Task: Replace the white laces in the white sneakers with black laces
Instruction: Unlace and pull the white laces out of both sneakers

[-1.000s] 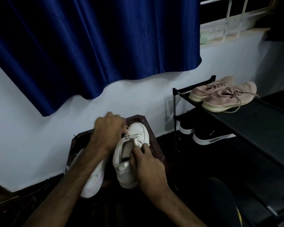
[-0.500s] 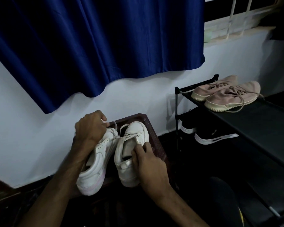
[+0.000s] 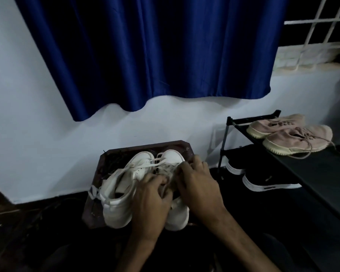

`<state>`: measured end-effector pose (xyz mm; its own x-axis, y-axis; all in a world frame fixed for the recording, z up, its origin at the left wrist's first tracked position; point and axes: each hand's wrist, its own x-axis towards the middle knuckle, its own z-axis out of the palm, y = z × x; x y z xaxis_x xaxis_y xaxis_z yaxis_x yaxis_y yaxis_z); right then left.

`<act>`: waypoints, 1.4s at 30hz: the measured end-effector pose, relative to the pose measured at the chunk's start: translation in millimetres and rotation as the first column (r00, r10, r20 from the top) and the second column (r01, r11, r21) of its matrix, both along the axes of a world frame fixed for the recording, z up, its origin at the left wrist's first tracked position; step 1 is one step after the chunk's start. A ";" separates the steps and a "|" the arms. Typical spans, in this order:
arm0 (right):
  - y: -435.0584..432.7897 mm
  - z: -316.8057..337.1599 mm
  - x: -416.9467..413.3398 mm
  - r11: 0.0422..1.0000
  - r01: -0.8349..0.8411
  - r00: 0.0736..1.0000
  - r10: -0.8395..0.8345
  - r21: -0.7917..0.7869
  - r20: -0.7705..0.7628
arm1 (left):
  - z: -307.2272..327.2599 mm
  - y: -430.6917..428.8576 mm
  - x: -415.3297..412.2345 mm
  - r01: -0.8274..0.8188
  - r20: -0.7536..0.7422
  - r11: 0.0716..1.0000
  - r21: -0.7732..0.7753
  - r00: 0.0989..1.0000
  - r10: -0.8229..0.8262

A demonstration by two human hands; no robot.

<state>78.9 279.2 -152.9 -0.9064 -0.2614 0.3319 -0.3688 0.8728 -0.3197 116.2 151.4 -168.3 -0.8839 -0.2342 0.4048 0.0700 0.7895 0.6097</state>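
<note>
Two white sneakers stand side by side, toes toward the wall, on a small dark wooden stool. The left sneaker stands free with loose white laces across its front. Both my hands are on the right sneaker. My left hand has its fingers curled over the sneaker's opening and lace area. My right hand grips the sneaker's right side and its laces. The middle of that sneaker is hidden under my hands. Dark thin strands, perhaps black laces, lie on the stool behind the left sneaker.
A black shoe rack stands to the right, with a pink pair on top and black sneakers below. A blue curtain hangs over the white wall. The floor around is dark.
My left hand left the left sneaker and moved right onto the right sneaker. My right hand shifted up toward its laces. The camera view moved closer and rightward.
</note>
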 end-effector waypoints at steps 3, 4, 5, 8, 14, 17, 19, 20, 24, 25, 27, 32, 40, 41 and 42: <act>-3.4 4.5 -18.2 0.998 -0.032 0.999 0.032 0.049 0.003 | 2.5 2.4 1.5 -0.017 0.006 1.000 0.022 1.000 0.017; -5.1 5.7 -23.5 0.997 -0.035 0.999 0.034 0.068 0.013 | 2.5 1.9 1.7 -0.022 0.013 0.999 0.031 1.000 0.022; -7.1 6.8 -27.0 0.995 -0.041 0.999 0.040 0.089 0.017 | 1.5 1.4 2.0 -0.026 0.020 0.999 0.043 0.999 0.025; -12.5 7.6 -33.5 0.992 -0.074 0.997 0.073 0.103 0.014 | -3.7 2.1 2.8 -0.033 0.036 0.990 0.134 0.999 0.028; -12.3 3.8 -42.3 0.988 -0.140 0.990 0.138 0.060 0.044 | -12.8 2.6 1.2 -0.041 -0.009 0.963 0.268 0.999 0.045; -11.7 0.9 -45.7 0.983 -0.181 0.982 0.181 0.006 0.054 | -18.7 2.1 1.6 -0.013 -0.052 0.932 0.362 0.998 0.034; -10.2 -2.4 -49.3 0.976 -0.215 0.975 0.214 0.012 0.056 | -21.1 2.4 1.7 -0.012 -0.060 0.906 0.423 0.997 0.041; -9.4 -3.3 -50.1 0.974 -0.223 0.973 0.221 0.024 0.064 | -21.5 3.3 1.9 -0.015 -0.052 0.892 0.452 0.998 0.043; 2.1 8.6 -49.7 0.954 -0.277 0.959 0.266 0.119 0.101 | -22.8 10.5 4.3 -0.086 -0.033 0.878 0.472 0.993 0.115; 6.9 18.2 -50.1 0.942 -0.312 0.943 0.290 0.123 0.165 | -23.2 12.8 5.1 -0.113 -0.037 0.881 0.460 0.989 0.146; 15.2 41.5 -53.8 0.920 -0.384 0.884 0.339 0.085 0.320 | -24.6 17.3 7.6 -0.146 -0.065 0.884 0.444 0.979 0.194; 5.3 60.9 -58.3 0.928 -0.349 0.870 0.267 0.134 0.414 | -24.3 19.7 4.0 -0.203 -0.090 0.873 0.444 0.959 0.269; -16.5 27.3 -56.4 0.947 -0.232 0.956 0.179 0.224 0.234 | -21.7 20.6 -3.8 -0.169 -0.111 0.861 0.479 0.962 0.251; -11.7 28.1 -58.4 0.953 -0.249 0.952 0.209 0.171 0.223 | -21.9 20.9 -4.7 -0.179 -0.109 0.865 0.468 0.960 0.257; -6.3 32.4 -59.7 0.953 -0.275 0.944 0.241 0.130 0.225 | -21.4 21.7 -5.5 -0.190 -0.105 0.867 0.460 0.958 0.265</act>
